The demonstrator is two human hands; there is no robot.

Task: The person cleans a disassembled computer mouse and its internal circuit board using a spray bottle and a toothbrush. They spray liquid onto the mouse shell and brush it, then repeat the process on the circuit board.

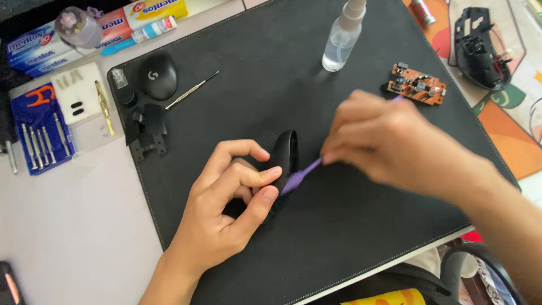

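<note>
The left hand pinches a curved black plastic shell piece, fingers closed on its edge so that it stands on edge above the middle of the black mat, while the right hand, blurred by motion, has its fingers wrapped around a thin purple tool whose tip meets the shell just beside the left thumb. The likely trouble is a slip: the shell looks smooth and hard, held only by a narrow rim, so a hard push from the tool could twist it out of the pinch or drive the tip into the left fingertips; a thin plastic clip on the shell could also snap under sideways force. The mat is finely woven with a stitched border, giving some grip. Loose small black parts lie near its upper left corner, beside a rounded glossy mouse cover and a slim metal pick. An orange circuit board with bare components sits close behind the right hand, where a wide sweep could knock it, and the clear spray bottle stands upright nearby, able to tip.
</note>
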